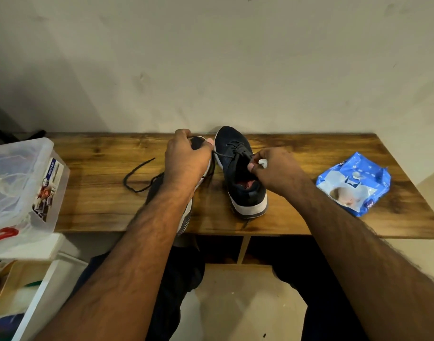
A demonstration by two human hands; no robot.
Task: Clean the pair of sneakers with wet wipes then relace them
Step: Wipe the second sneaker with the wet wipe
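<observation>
Two dark navy sneakers with white soles sit on the wooden table point(309, 148). My left hand point(186, 161) grips the toe of the left sneaker point(186, 212), which is tipped on its side and mostly hidden under my arm. Its black lace point(137, 175) trails loose to the left. The right sneaker point(238, 173) stands upright, toe toward the wall, still laced. My right hand point(275, 168) rests at its tongue and holds a small crumpled white wipe point(262, 163) in curled fingers. A blue wet-wipes pack point(353, 183) lies to the right.
A clear plastic storage box point(21, 183) with a red latch stands at the table's left end. The wall runs right behind the sneakers. Below the table's front edge are my legs and an open shelf unit at lower left.
</observation>
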